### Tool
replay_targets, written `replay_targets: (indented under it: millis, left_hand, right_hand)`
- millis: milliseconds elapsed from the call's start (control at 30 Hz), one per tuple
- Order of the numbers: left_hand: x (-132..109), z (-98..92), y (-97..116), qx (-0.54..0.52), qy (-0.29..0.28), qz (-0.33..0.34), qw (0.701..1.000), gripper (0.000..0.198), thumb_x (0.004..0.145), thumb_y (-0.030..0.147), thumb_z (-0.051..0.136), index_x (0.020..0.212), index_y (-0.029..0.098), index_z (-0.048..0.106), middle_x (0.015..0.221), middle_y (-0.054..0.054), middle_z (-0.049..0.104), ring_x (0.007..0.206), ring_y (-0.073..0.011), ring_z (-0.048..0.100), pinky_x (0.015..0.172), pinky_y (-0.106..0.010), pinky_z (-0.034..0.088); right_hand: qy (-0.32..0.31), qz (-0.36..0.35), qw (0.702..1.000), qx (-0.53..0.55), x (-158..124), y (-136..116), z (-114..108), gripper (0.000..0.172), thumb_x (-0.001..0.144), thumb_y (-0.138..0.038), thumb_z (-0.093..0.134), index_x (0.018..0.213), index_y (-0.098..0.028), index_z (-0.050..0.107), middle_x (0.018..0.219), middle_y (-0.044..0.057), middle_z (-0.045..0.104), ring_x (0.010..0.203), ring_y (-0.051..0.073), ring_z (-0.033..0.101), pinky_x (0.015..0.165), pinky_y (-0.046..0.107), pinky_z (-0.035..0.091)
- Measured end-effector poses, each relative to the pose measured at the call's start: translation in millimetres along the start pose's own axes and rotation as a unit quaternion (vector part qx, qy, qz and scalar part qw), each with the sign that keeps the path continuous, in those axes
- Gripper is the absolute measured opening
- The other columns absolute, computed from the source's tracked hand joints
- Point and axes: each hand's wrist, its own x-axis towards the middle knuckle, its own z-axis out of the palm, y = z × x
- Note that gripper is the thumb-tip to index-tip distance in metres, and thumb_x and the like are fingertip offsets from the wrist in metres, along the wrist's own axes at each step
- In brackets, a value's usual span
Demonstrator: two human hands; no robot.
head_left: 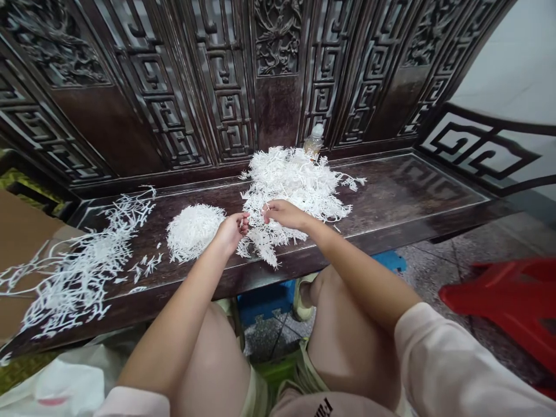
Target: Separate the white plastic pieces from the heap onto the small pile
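so both hands are up at the near edge of the dark carved wooden worktop [391,197], close together, nearly touching. the left hand [232,229] has its fingers [244,220] curled in and pinched together on a white sprig [260,238], one of those little branchy plastic bits. the right hand [282,213] comes in from the other side with its fingers [268,209] also closed down on the same sprig, so it's held between the two hands just above the worktop's front edge. that sprig hangs off the near side of the big pile [299,176], a loose fluffy heap of the same white stuff in the middle of the worktop. just left of the left hand sits a small round pile [193,230], tighter and neater, apart from the big one. further left there's a spread of long bare white stems [82,266] scattered flat over the worktop's end and partly over a cardboard box [17,243]. a plastic bottle [315,139] stands behind the big pile against the carved back panel, mostly hidden. off to the right on the floor is a red stool [512,295], and a white plastic bag [65,379] lies bottom left by the person's knee.
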Motion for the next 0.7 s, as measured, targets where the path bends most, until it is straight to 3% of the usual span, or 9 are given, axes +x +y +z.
replay_targets:
  millis: [233, 333, 500, 700]
  left_hand:
    - [-0.6, 7.3, -6.3, 0.073, -0.039, 0.018, 0.996, 0.009, 0.060, 0.020, 0.050, 0.062, 0.012, 0.052, 0.053, 0.002, 0.046, 0.046, -0.0054, 0.042, 0.048, -0.020, 0.032]
    - [1.3, 8.1, -10.3, 0.146, -0.065, 0.070, 0.985, 0.012, 0.061, 0.026, 0.053, 0.065, 0.014, 0.051, 0.054, 0.003, 0.045, 0.047, -0.0057, 0.040, 0.048, -0.020, 0.030]
    - [-1.8, 8.6, -14.7, 0.308, -0.058, 0.194, 0.930, 0.018, 0.064, 0.031, 0.055, 0.075, 0.017, 0.052, 0.058, 0.004, 0.046, 0.052, -0.0081, 0.041, 0.052, -0.021, 0.030]
    - [-12.4, 12.0, -12.5, 0.421, -0.015, 0.341, 0.840, 0.023, 0.072, 0.031, 0.047, 0.090, 0.019, 0.054, 0.055, 0.004, 0.040, 0.052, -0.0096, 0.039, 0.054, -0.022, 0.030]
  right_hand:
    - [-0.019, -0.007, 0.999, -0.025, 7.2, 11.6, 3.1, 0.016, 0.069, -0.019, 0.044, 0.069, -0.014, 0.059, 0.068, 0.001, 0.061, 0.055, 0.007, 0.046, 0.056, 0.021, 0.032]
    - [-0.018, -0.003, 0.999, -0.042, 7.0, 13.5, 1.0, 0.017, 0.071, -0.023, 0.044, 0.069, -0.013, 0.058, 0.067, 0.002, 0.062, 0.056, 0.008, 0.048, 0.056, 0.021, 0.033]
    - [-0.018, -0.009, 0.996, -0.082, 7.0, 13.6, 1.2, 0.016, 0.074, -0.023, 0.044, 0.068, -0.013, 0.057, 0.069, 0.002, 0.061, 0.059, 0.009, 0.050, 0.058, 0.021, 0.034]
    - [0.050, -0.041, 0.997, -0.030, 9.5, 16.0, 8.0, 0.011, 0.076, -0.023, 0.043, 0.084, -0.017, 0.047, 0.069, -0.001, 0.058, 0.065, 0.010, 0.053, 0.063, 0.023, 0.037]
